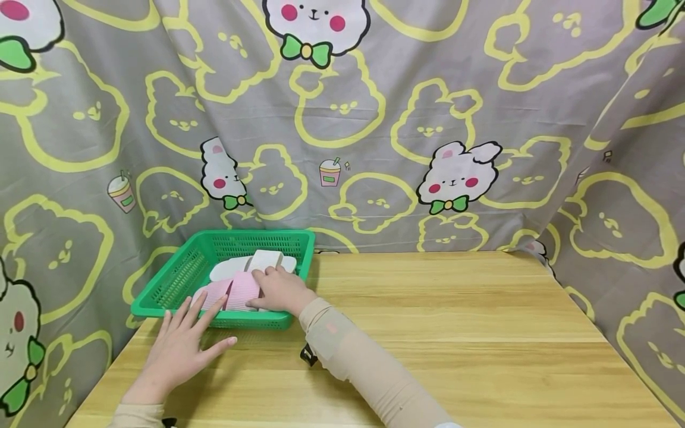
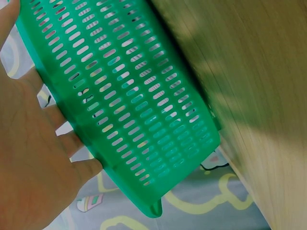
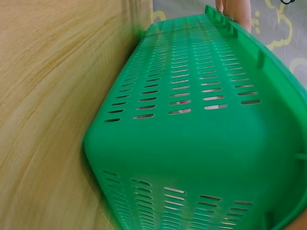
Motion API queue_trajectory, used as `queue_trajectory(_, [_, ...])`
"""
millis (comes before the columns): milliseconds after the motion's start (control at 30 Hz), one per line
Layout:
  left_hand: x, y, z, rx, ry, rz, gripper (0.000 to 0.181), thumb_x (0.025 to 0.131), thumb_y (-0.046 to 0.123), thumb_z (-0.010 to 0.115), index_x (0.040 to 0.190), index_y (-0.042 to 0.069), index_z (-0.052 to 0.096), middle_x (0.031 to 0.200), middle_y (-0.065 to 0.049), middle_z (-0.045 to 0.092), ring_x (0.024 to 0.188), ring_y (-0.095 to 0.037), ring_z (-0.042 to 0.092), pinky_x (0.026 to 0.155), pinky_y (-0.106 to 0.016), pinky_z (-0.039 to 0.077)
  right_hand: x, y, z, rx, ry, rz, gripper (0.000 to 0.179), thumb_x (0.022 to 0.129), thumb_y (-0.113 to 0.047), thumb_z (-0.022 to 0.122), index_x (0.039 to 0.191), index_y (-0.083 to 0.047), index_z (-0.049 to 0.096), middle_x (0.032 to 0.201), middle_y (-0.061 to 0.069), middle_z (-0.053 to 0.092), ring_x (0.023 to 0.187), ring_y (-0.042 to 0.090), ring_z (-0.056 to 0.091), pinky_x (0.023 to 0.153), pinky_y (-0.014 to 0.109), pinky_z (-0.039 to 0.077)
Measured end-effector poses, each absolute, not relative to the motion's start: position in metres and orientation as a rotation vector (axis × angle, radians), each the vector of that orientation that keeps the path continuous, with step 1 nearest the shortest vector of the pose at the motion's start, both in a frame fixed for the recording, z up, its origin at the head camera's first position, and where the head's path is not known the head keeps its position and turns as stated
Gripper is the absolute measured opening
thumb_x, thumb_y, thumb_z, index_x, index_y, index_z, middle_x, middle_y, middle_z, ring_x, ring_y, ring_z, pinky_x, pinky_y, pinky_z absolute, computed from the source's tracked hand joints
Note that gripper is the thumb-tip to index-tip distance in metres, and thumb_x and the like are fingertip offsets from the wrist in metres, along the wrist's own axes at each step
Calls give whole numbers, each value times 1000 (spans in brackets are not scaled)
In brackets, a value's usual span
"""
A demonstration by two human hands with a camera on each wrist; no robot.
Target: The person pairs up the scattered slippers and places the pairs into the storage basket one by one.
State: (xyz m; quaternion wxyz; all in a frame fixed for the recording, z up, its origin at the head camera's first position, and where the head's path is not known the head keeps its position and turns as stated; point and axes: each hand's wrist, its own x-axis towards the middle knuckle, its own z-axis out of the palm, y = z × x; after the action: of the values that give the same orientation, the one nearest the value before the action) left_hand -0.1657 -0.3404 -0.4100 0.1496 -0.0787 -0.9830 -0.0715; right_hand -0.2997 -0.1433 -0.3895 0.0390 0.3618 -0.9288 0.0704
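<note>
A green plastic basket point(image 1: 160, 306) sits at the left of the table against the curtain. Inside lie pink ribbed slippers point(image 1: 243, 291) at the front and white slippers point(image 1: 266, 260) behind them. My right hand point(image 1: 283, 291) reaches over the basket's front right corner, with thumb and fingers bent about the edge of the right pink slipper; its far side is hidden. My left hand point(image 1: 184, 351) is spread at the front rim, fingertips over the edge near the left pink slipper. In the left wrist view, the left fingers point(image 2: 86, 167) lie along the basket rim.
The wooden table point(image 1: 455, 333) extends to the right of the basket. A grey curtain point(image 1: 374, 119) with yellow and white cartoon bears surrounds the table at the back and sides. A small black buckle point(image 1: 308, 355) shows under the right wrist.
</note>
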Motion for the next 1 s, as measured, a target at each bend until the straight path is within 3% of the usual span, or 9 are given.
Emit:
queue_trajectory(367, [-166, -341, -412, -225, -2824, -206, 85, 85, 63, 61, 155, 32, 24, 161, -20, 21, 147, -48, 15, 114, -72, -2, -299, -143, -390, 1125, -2874, 193, 71, 87, -68, 54, 144, -28, 42, 131, 1, 60, 119, 21, 58, 94, 36, 53])
queue_trajectory(633, [-166, -341, -412, -230, -2818, -205, 86, 85, 63, 61, 155, 38, 18, 160, -20, 22, 148, -47, 13, 114, -71, -3, -299, -144, -390, 1103, -2901, 155, 71, 85, -71, 53, 143, -32, 42, 130, -1, 61, 117, 18, 58, 91, 34, 53])
queue_trajectory(1000, [-165, -340, -411, -238, -2810, -207, 86, 85, 62, 61, 156, 35, 20, 161, -19, 21, 149, -45, 11, 115, -70, -5, -300, -145, -390, 1073, -2948, 147, 70, 85, -73, 51, 142, -33, 43, 129, -2, 64, 117, 18, 59, 91, 34, 52])
